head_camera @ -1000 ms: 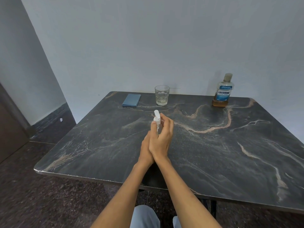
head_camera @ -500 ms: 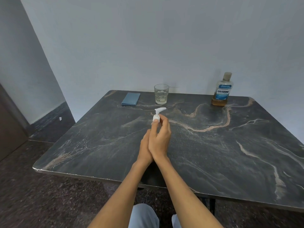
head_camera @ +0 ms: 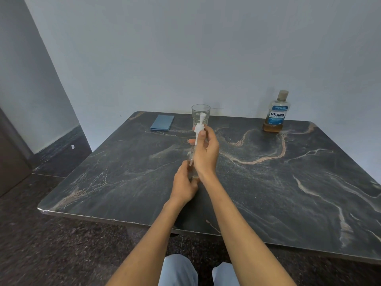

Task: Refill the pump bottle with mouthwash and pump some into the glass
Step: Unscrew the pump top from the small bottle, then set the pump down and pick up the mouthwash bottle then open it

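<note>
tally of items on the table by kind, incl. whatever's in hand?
Bottles: 2 (mouthwash bottle, clear pump bottle held by left hand)
Pump heads: 1 (white pump head, lifted out by right hand)
Glasses: 1 (drinking glass)
Cloths: 1 (blue folded cloth)
Total: 5

White pump head (head_camera: 199,127) lifted from clear bottle (head_camera: 191,162), glass (head_camera: 200,113) behind, mouthwash bottle (head_camera: 276,112) far right

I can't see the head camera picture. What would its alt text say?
A person's right hand lifts a white pump head with its tube out of a clear pump bottle that the left hand steadies on a dark marble table. Against the far wall stand an empty glass, a Listerine bottle and a folded blue cloth.
</note>
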